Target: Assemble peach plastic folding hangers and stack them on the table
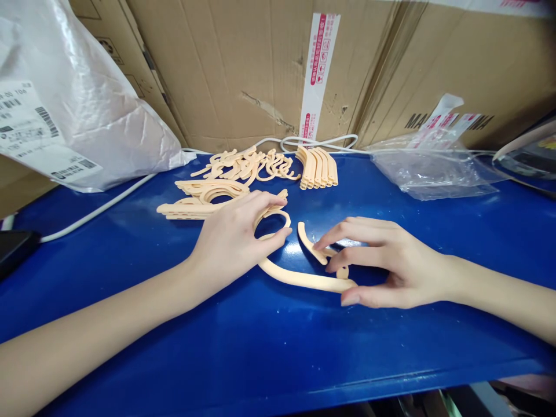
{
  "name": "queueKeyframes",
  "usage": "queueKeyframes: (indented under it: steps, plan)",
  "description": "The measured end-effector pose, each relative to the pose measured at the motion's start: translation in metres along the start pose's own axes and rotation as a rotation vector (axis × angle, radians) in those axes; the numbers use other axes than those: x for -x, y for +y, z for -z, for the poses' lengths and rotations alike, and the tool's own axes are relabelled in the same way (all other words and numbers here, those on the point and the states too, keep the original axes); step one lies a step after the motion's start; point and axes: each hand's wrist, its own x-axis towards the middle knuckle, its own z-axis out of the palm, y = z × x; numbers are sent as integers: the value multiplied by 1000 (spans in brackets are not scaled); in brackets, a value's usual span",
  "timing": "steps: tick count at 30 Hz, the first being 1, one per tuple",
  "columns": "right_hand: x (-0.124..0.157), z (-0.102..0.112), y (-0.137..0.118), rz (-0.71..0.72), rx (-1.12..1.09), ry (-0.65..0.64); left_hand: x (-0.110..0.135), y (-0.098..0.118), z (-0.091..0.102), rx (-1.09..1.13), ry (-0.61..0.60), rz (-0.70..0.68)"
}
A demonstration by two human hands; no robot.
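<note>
Peach plastic folding-hanger parts lie on the blue table. My left hand is curled over curved hanger parts, its thumb and forefinger on either side of a loop; the palm hides the rest. From under it a long curved hanger arm runs right. My right hand has its fingers spread over that arm's right end, thumb on the near side. Its forefinger tip touches a short curved piece. Just behind my left hand sits a stack of folded hangers.
At the back lie a heap of loose hooks and a row of hanger arms. Cardboard boxes stand behind. A silvery parcel bag, white cable, clear plastic bag and dark object edge the table.
</note>
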Motion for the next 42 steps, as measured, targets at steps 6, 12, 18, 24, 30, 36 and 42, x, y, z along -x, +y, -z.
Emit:
queueKeyframes:
  steps: [6, 12, 18, 24, 30, 36, 42]
  plan:
    - [0, -5, -3, 1, 34, -36, 2, 2, -1, -116, 1, -29]
    - [1, -8, -6, 5, -44, -32, 3, 6, 1, -151, -15, -43]
    - [3, -11, -8, -2, -53, -13, 2, 7, 1, -147, -47, -96]
    - [1, -11, -5, 0, -68, 17, 2, 8, 1, -132, -70, -148]
    - [-3, -12, -1, 14, -102, 15, 1, 8, 0, -137, -78, -149]
    - [-2, -10, -1, -16, -97, 6, 1, 7, 0, -146, -70, -129]
    - [-3, -8, -1, -36, -88, -17, 2, 6, -2, -172, -64, -130]
